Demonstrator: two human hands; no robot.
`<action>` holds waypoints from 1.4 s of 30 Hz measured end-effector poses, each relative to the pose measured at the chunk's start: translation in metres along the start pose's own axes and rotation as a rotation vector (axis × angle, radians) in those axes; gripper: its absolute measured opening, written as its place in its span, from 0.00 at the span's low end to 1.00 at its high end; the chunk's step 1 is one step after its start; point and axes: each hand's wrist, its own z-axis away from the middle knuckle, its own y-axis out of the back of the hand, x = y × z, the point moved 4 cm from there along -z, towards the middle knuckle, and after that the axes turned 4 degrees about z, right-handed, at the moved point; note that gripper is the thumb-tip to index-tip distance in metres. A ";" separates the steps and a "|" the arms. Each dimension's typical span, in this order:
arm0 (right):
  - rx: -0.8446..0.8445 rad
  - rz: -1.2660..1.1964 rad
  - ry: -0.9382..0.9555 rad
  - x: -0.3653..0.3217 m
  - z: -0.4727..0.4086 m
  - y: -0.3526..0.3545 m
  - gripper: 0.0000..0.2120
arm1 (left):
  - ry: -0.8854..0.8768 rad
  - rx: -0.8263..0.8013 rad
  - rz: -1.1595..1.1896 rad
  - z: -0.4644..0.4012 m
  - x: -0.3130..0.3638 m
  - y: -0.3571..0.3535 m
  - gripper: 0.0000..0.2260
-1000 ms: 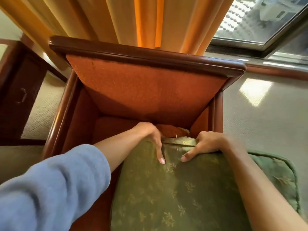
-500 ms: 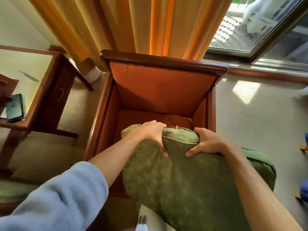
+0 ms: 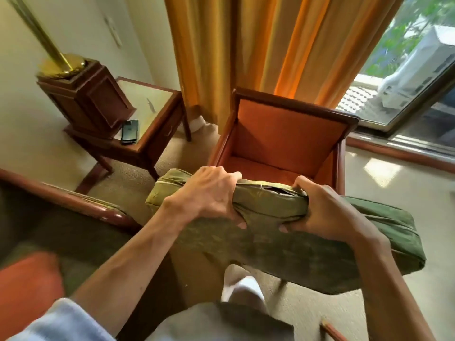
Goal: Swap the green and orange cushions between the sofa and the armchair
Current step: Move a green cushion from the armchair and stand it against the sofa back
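Lifted clear of the armchair (image 3: 283, 134), the green cushion (image 3: 283, 244) is gripped by both hands (image 3: 209, 195), any label unreadable.

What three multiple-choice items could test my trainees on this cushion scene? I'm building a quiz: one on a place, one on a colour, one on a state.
1. Where does the phone lie?
A. on the side table
B. on the armchair seat
C. on the carpet

2. What colour is the armchair's upholstery?
A. green
B. orange
C. blue

3. How is the green cushion held?
A. by one hand
B. by both hands
C. by none, lying on the floor

Key:
1 A: the phone rests on the side table.
2 B: the armchair back is orange.
3 B: the left hand and right hand both have a grip on the green cushion.
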 end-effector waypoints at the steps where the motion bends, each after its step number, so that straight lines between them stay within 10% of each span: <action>1: 0.005 0.016 0.051 -0.026 0.003 -0.005 0.31 | 0.051 0.048 -0.015 0.034 -0.008 0.008 0.36; 25: -0.473 0.308 1.221 -0.667 -0.053 -0.416 0.34 | 1.465 0.512 -0.086 0.734 -0.207 -0.039 0.42; 34: -0.581 0.400 1.313 -0.715 -0.073 -0.607 0.50 | 1.887 0.273 0.375 0.811 -0.312 -0.188 0.56; 42: -0.492 0.698 1.268 -0.731 -0.115 -0.616 0.60 | 1.843 0.324 0.366 0.864 -0.329 -0.217 0.59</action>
